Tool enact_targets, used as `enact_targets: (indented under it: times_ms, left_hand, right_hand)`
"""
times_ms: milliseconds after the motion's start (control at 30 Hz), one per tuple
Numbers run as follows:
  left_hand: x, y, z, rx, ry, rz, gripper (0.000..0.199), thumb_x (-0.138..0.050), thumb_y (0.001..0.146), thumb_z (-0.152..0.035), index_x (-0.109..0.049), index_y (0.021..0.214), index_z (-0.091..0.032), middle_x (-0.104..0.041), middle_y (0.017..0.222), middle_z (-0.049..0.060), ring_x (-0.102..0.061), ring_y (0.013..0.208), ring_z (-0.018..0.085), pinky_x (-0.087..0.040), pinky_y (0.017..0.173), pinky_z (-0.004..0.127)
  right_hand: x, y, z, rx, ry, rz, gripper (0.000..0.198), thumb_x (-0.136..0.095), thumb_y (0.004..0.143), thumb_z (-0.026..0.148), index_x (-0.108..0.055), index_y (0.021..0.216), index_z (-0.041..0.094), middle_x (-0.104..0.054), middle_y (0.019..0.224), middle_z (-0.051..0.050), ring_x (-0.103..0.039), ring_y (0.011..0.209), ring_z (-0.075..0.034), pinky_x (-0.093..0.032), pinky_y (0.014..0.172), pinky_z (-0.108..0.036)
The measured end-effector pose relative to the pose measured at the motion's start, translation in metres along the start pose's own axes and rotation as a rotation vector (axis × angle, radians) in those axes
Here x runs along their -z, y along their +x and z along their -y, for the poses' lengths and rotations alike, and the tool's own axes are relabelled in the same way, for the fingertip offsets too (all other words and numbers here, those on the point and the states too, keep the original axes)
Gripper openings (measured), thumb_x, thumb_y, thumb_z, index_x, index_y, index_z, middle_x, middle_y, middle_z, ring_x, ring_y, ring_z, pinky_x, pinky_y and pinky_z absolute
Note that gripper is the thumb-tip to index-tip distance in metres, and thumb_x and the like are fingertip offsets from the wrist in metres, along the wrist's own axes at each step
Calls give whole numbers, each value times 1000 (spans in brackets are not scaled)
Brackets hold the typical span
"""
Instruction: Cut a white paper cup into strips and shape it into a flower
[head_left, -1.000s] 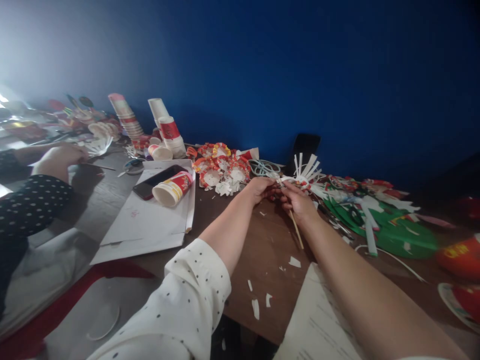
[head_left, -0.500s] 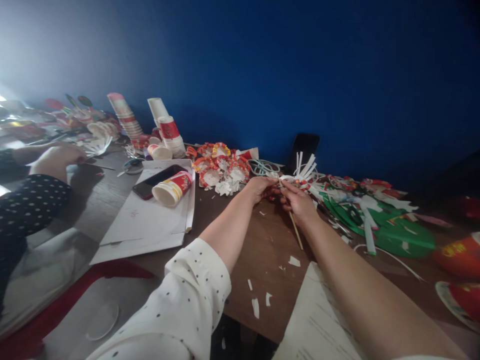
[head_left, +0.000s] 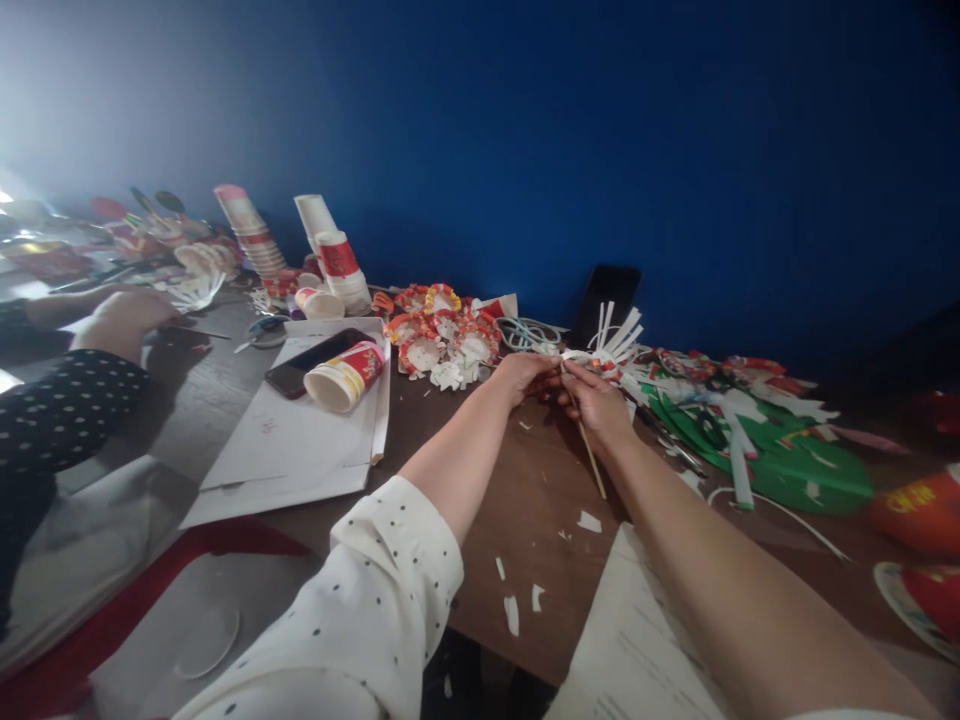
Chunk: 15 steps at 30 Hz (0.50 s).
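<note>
My right hand [head_left: 598, 402] is closed around a thin wooden stick [head_left: 592, 458], whose lower end slants down toward the brown table. At the stick's upper end, fingertips of both hands meet. My left hand [head_left: 526, 377] is closed in a pinch there; what lies between its fingers is too small and covered to make out. Just past my right fingers fans a paper cup cut into white strips [head_left: 617, 338]. Left of my left hand lies a heap of cut red and white paper cup pieces [head_left: 446, 335].
A printed paper cup [head_left: 346, 378] lies by a phone [head_left: 311, 362] on white paper [head_left: 289, 440]. Cup stacks [head_left: 341, 270] stand behind. A dark phone [head_left: 606, 300] leans on the blue wall. Green round pieces [head_left: 806, 468] lie right. At left, another person's hand [head_left: 133, 308] works.
My hands stay nearly in place, with the fingers shifting slightly at the stick's top. The white strips tilt a little to the right. The other person's arm moves slightly right.
</note>
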<state>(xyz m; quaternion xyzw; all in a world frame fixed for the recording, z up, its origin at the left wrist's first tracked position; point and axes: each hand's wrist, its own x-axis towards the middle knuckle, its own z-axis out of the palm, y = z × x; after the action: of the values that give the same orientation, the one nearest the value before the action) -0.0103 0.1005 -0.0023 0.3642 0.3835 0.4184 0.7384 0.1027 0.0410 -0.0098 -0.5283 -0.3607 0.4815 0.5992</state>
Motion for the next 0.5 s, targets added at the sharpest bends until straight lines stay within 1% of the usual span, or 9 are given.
enact_targets:
  times_ms: [133, 233, 300, 400, 500]
  left_hand:
    - [-4, -2, -1, 4, 0, -44, 12, -65, 79, -11, -59, 69, -11, -60, 59, 1, -58, 51, 8, -48, 56, 20]
    - [-6, -5, -4, 17, 14, -57, 13, -65, 79, -10, -58, 68, -11, -59, 57, 0, -57, 50, 7, -47, 55, 19]
    - [-7, -7, -6, 28, 21, -49, 13, -67, 78, -11, -58, 68, -11, -59, 57, 0, -57, 50, 7, -47, 55, 18]
    - [-6, -8, -7, 42, 29, -16, 13, -69, 77, -12, -58, 69, -11, -58, 56, -1, -56, 50, 7, -47, 56, 19]
    - [-6, -9, -7, 46, 25, 3, 12, -66, 79, -12, -59, 70, -11, -59, 57, 0, -56, 51, 7, -47, 57, 19]
  right_hand:
    - [-3, -1, 1, 29, -18, 9, 41, -68, 67, 24, -65, 107, 19, -60, 61, 2, -52, 50, -10, -30, 38, -18]
    - [-4, -2, 2, 36, -15, 42, 34, -67, 67, 24, -61, 100, 19, -58, 62, 3, -50, 49, -9, -28, 37, -17]
    - [-4, -2, 4, 20, 16, 110, 30, -66, 67, 23, -58, 95, 20, -55, 62, 4, -45, 46, -6, -24, 36, -15]
    - [-1, -1, 6, -47, 99, 242, 28, -66, 66, 23, -55, 92, 22, -53, 64, 5, -35, 43, -3, -18, 35, -13]
    - [2, 0, 7, -91, 170, 297, 30, -67, 64, 22, -54, 92, 23, -53, 67, 6, -31, 43, -2, -16, 36, -12]
